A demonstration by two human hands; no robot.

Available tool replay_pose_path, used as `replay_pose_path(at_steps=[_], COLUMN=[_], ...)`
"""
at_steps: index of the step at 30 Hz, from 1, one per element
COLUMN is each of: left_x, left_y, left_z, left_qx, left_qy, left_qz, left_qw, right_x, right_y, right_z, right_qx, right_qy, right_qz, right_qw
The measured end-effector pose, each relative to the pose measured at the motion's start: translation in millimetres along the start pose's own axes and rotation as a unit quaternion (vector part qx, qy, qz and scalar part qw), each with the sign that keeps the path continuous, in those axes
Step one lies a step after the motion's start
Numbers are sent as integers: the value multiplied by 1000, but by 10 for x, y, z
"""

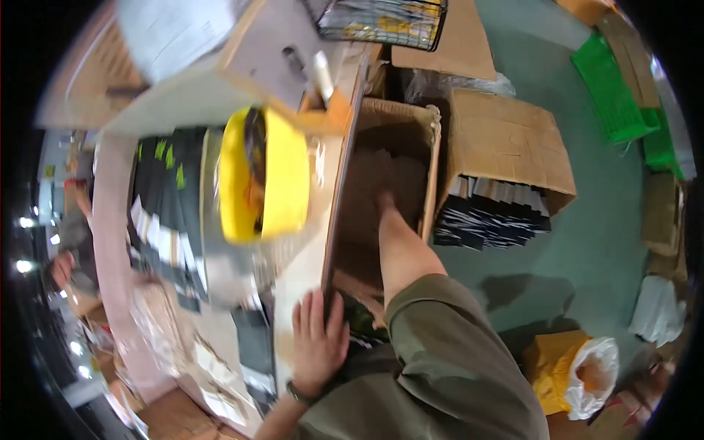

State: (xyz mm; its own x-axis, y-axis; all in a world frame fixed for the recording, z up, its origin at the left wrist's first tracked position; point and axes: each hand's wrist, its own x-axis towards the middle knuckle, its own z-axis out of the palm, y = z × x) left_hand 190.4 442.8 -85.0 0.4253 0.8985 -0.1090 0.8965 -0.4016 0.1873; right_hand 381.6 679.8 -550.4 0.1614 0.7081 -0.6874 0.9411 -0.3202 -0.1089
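Note:
My left hand (320, 337) lies on the edge of the worktable (304, 257), fingers stretched out, with a dark band at the wrist. It holds nothing. My right arm reaches down into a tall cardboard box (433, 158) beside the table. Deep in its shadow is my right hand (385, 196), whose fingers are too dim to make out. Something brown and flat (407, 176) lies around that hand inside the box. On the table, up from my left hand, stands a yellow plastic bin (287, 176) with dark items in it.
Right of the box, another carton (506, 139) holds many dark, pale-edged pieces. Stacks of black items (172, 198) lie on the table's left. A wire basket (381, 26) sits at the top. Green crates (605, 92) and a lined yellow bag (561, 374) stand on the floor. Another person (73, 249) is far left.

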Motion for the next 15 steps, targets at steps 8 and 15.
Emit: replay_pose_path(at_steps=[8, 15], left_x=[-740, -1415], left_y=[-480, -1152], left_z=[124, 266], left_qx=[209, 417], left_qy=[24, 151], left_qz=[-36, 128], left_qw=[977, 887], right_x=[-813, -580], right_y=[-1804, -1987], right_z=[174, 704], right_qx=[270, 260], right_qy=[-40, 112], right_qz=[-111, -251], right_qw=[956, 926])
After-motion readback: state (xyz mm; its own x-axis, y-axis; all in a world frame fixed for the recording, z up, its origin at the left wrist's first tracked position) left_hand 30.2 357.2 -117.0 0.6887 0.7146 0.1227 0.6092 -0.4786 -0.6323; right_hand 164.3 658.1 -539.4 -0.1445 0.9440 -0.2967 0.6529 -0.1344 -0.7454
